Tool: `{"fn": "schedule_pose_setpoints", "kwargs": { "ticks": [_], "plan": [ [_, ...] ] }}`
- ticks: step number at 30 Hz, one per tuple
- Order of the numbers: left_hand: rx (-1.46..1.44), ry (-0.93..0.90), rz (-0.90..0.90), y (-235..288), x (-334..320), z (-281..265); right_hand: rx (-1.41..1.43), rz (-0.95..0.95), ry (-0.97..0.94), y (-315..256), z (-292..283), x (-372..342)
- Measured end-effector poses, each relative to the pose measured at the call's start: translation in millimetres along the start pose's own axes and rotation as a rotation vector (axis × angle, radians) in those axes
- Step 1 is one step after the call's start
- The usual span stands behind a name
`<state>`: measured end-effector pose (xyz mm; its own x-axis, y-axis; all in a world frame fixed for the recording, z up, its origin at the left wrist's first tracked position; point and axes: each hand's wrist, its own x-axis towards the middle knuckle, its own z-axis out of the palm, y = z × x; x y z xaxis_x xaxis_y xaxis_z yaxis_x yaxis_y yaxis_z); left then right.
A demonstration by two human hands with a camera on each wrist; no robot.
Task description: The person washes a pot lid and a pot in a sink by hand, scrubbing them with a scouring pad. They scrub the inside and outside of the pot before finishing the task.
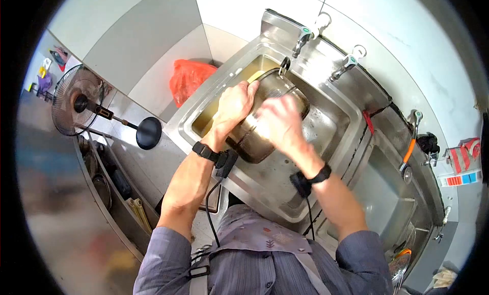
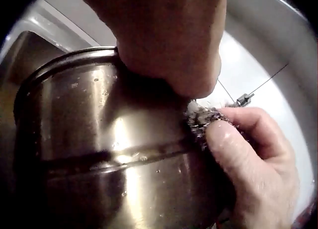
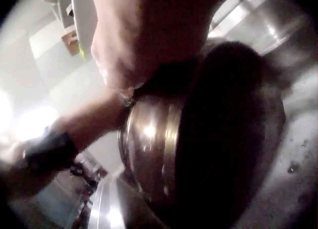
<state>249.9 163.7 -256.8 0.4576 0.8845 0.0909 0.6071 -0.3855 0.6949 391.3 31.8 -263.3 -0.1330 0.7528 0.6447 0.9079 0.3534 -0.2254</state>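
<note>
A shiny steel pot (image 1: 257,134) with a wire-like handle (image 1: 284,66) lies tipped on its side in the left sink basin (image 1: 326,124). My left hand (image 1: 235,104) grips its upper left edge, the fingers partly hidden. In the left wrist view, water drops dot the pot wall (image 2: 119,124). My right hand (image 1: 280,123), blurred in the head view, pinches a steel wool scrubber (image 2: 201,123) between thumb and fingers against the pot's side. The right wrist view has the pot's banded wall (image 3: 151,139) under the hand and its other side in deep shadow.
Two taps (image 1: 302,40) (image 1: 347,65) stand on the back ledge. A second basin (image 1: 384,188) adjoins on the right, with an orange-handled hose (image 1: 409,151) above it. At left are a red plastic bag (image 1: 191,80), a fan (image 1: 76,100) and an open drawer (image 1: 119,203).
</note>
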Motion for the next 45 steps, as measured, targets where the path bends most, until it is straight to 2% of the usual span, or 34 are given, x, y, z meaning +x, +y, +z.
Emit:
{"fn": "schedule_pose_setpoints", "kwargs": {
  "ticks": [2, 4, 6, 8, 10, 12, 14, 15, 18, 20, 22, 25, 26, 28, 30, 31, 32, 33, 35, 37, 42, 44, 45],
  "plan": [
    [0.082, -0.003, -0.019, 3, -1, 1, 0.038, -0.035, 0.078, -18, 0, -5],
    [0.083, 0.007, 0.001, 0, -3, 2, 0.041, 0.036, 0.105, 16, -2, 3],
    [0.068, 0.043, 0.044, -2, -2, 0, 0.055, 0.237, 0.214, 66, -6, 6],
    [0.087, 0.053, 0.031, 3, -3, -2, 0.073, 0.434, 0.173, 83, -13, 7],
    [0.106, 0.055, 0.006, 4, -2, -2, 0.051, 0.306, 0.177, 66, -8, 4],
    [0.119, 0.062, 0.014, 3, 1, 1, 0.041, 0.078, 0.115, 27, -4, 8],
    [0.117, 0.084, 0.038, 2, 5, 4, -0.004, 0.044, 0.05, -4, -4, 10],
    [0.128, 0.076, 0.03, 1, 4, 4, -0.001, 0.04, 0.056, -1, -2, 8],
    [0.133, 0.08, 0.035, -1, 0, 3, 0.104, 0.218, 0.044, 74, -7, 15],
    [0.109, 0.09, 0.07, -1, 0, 2, 0.045, 0.366, -0.024, 93, -20, 18],
    [0.127, 0.109, 0.071, 0, 1, 1, -0.022, 0.291, -0.104, 78, -22, 21],
    [0.123, 0.128, 0.06, 0, 2, 4, -0.081, 0.025, -0.128, 22, -14, 18],
    [0.102, 0.14, 0.049, 0, 2, 5, -0.081, 0.002, -0.185, 6, -14, 17],
    [0.106, 0.136, 0.046, -2, 1, 7, 0.003, 0.046, -0.194, 5, -20, 22],
    [0.104, 0.144, 0.036, -4, -1, 3, 0.057, 0.186, -0.354, 33, -23, 25],
    [0.107, 0.124, 0.025, -2, -3, 1, 0.09, 0.184, -0.25, 52, -24, 25],
    [0.108, 0.105, 0.015, -1, -4, 0, 0.06, 0.167, -0.246, 74, -25, 24],
    [0.092, 0.102, 0.014, -1, -5, -1, 0.155, 0.235, -0.245, 92, -29, 23],
    [0.088, 0.101, 0.021, -1, -7, -2, 0.246, 0.305, -0.246, 99, -36, 26],
    [0.089, 0.103, 0.033, 1, -7, -2, 0.458, 0.455, -0.239, 102, -39, 29],
    [0.072, 0.11, -0.006, 1, -8, -2, 0.293, 0.4, -0.217, 81, -39, 29],
    [0.078, 0.102, -0.025, 1, -8, -1, -0.063, -0.254, -0.161, 59, -34, 32],
    [0.083, 0.1, -0.037, 2, -6, -1, -0.068, -0.113, -0.279, 40, -22, 26]
  ]
}}
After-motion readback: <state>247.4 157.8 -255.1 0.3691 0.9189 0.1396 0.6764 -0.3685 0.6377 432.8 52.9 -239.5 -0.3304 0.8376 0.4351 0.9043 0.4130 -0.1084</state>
